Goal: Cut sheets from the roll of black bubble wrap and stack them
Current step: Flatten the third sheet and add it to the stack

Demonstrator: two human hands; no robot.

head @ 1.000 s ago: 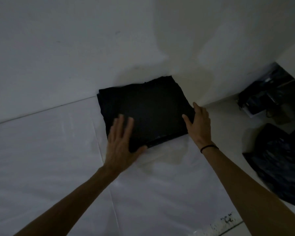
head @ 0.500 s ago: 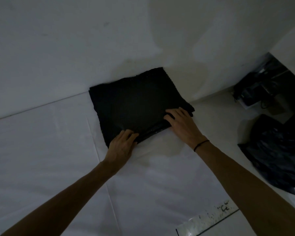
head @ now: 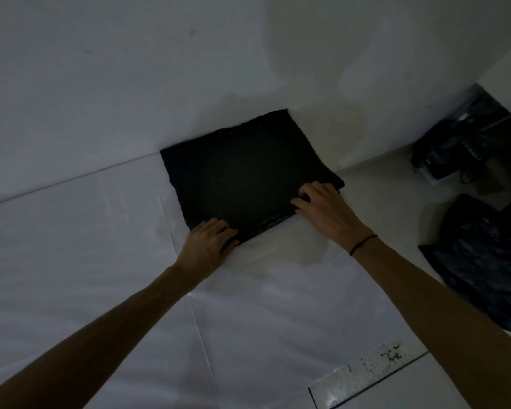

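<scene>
Since a second before, I saw the left hand and right hand go from lying flat on the stack of black bubble wrap sheets to curling round its near edge. Nearest, at the lower right of the frame, a spattered clear ruler lay on the white sheeting. Mid-frame, the left hand gripped the stack's near left corner and the right hand its near right corner. The stack sat at the centre, far edge against the white wall. A crumpled black bag lay at the right edge.
</scene>
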